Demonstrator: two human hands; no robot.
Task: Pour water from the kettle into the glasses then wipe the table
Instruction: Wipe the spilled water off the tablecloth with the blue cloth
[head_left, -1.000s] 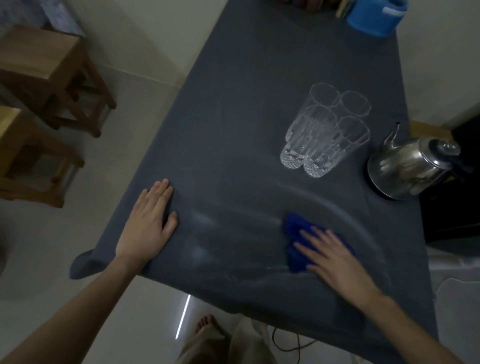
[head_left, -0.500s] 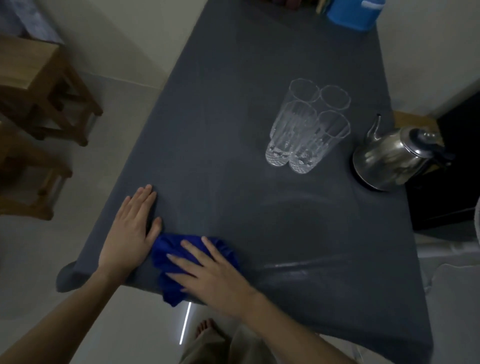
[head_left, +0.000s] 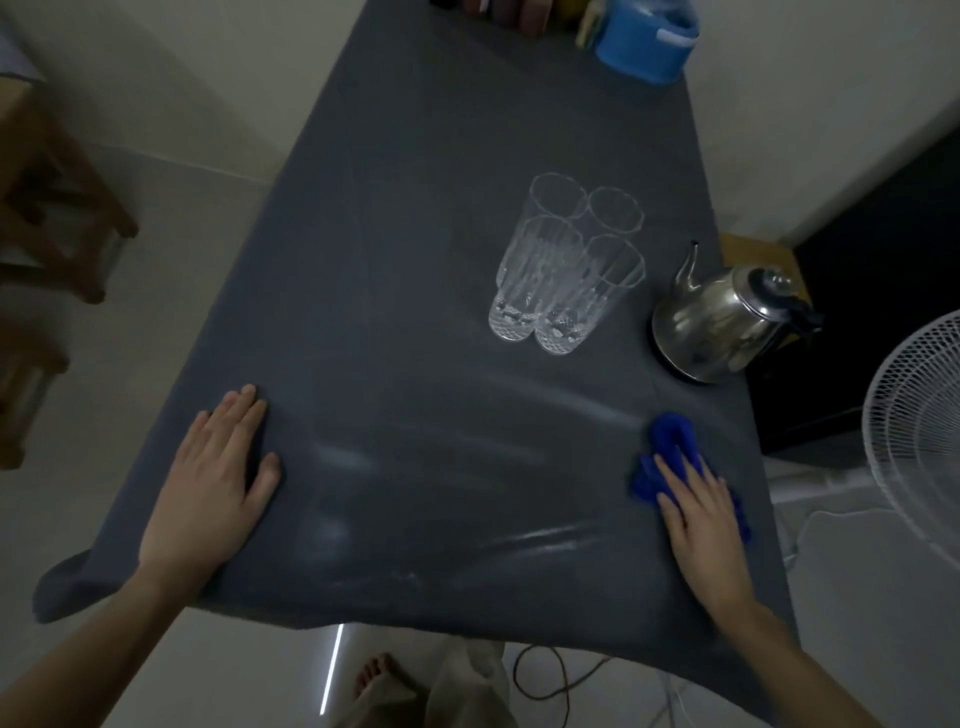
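Several tall clear glasses (head_left: 563, 270) stand bunched together on the dark grey table (head_left: 415, 208). To their right, near the table's right edge, sits a steel kettle (head_left: 722, 325) with its spout toward the glasses. My right hand (head_left: 701, 519) presses flat on a blue cloth (head_left: 672, 441) at the near right of the table, below the kettle. My left hand (head_left: 213, 483) lies flat, palm down, fingers apart, on the near left of the table. Wet streaks shine between the two hands.
A blue container (head_left: 644, 39) stands at the far end of the table. Wooden stools (head_left: 57, 208) stand on the floor to the left. A white fan (head_left: 919, 431) stands at the right. A cable (head_left: 550, 675) and my foot (head_left: 376, 680) show below the near edge.
My right hand has swept the blue cloth from beside my left hand across to the near right of the table, leaving wet streaks. My left hand has stayed put.
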